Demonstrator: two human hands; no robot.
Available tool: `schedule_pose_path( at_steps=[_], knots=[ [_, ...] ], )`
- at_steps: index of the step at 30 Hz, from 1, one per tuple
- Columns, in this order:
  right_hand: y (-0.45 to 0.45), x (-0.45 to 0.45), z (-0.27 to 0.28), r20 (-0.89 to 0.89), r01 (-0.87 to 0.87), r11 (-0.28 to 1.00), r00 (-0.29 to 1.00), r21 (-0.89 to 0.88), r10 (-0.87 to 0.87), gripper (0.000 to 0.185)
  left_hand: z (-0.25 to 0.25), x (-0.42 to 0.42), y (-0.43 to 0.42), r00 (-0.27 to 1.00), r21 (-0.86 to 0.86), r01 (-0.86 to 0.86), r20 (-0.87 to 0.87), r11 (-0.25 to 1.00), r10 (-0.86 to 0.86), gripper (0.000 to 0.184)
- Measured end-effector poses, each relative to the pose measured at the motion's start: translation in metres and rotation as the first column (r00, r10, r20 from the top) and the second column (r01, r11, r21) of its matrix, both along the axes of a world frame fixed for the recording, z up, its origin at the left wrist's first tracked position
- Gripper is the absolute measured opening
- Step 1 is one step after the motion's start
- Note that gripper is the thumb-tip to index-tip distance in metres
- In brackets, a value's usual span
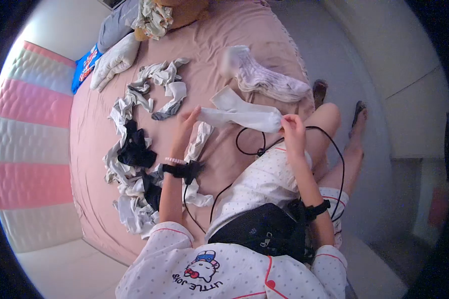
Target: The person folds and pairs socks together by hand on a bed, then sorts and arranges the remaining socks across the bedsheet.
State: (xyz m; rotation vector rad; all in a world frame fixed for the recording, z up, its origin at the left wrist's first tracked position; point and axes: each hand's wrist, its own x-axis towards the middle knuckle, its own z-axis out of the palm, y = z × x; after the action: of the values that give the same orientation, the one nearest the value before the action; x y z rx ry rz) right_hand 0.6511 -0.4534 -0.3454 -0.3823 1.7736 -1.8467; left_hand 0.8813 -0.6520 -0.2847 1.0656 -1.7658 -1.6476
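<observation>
A pair of white socks [249,116] is stretched between my two hands above the bed. My left hand [187,123] pinches the cuff end of one sock, its fingers closed. My right hand [294,130] is closed on the toe end, where the socks appear to lie together. The other cuff points up and to the left, apart from my left hand. Just beyond, a stack of flattened whitish socks [267,77] lies on the bed. A loose light sock [200,140] rests below my left wrist.
Loose grey and white socks [122,112] trail in a curve across the pink bed sheet [209,42], with black socks [136,147] among them. A black cable [341,164] loops past my lap and wrists. Pillows [115,60] lie at the far left.
</observation>
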Motion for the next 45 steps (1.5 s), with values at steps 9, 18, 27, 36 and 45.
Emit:
schedule_pose_path(
  at_steps=[9,18,27,36,45],
  knots=[
    [-0.019,-0.001,-0.015,-0.082,-0.172,0.949,0.976,0.263,0.2,0.035,-0.008,-0.036,-0.018,0.977,0.023,0.199,-0.079,0.98,-0.197,0.052],
    [-0.03,-0.011,-0.044,-0.224,-0.028,0.975,0.971,0.221,0.079,0.029,-0.033,-0.062,-0.048,0.915,0.006,0.384,0.128,0.923,-0.382,0.055],
    [-0.033,-0.004,0.021,-0.028,-0.095,0.952,0.994,0.292,0.107,0.031,-0.02,-0.079,-0.047,0.93,0.292,0.309,0.107,0.905,-0.352,0.054],
    [-0.036,0.003,-0.005,-0.597,0.088,0.943,0.791,0.321,0.13,0.034,-0.008,-0.087,-0.035,0.806,-0.203,0.476,0.489,0.856,-0.332,0.067],
    [-0.046,-0.002,-0.009,-0.744,0.21,0.882,0.636,0.423,0.205,0.033,-0.02,-0.092,0.016,0.713,-0.867,0.404,0.498,0.291,0.494,0.049]
  ],
)
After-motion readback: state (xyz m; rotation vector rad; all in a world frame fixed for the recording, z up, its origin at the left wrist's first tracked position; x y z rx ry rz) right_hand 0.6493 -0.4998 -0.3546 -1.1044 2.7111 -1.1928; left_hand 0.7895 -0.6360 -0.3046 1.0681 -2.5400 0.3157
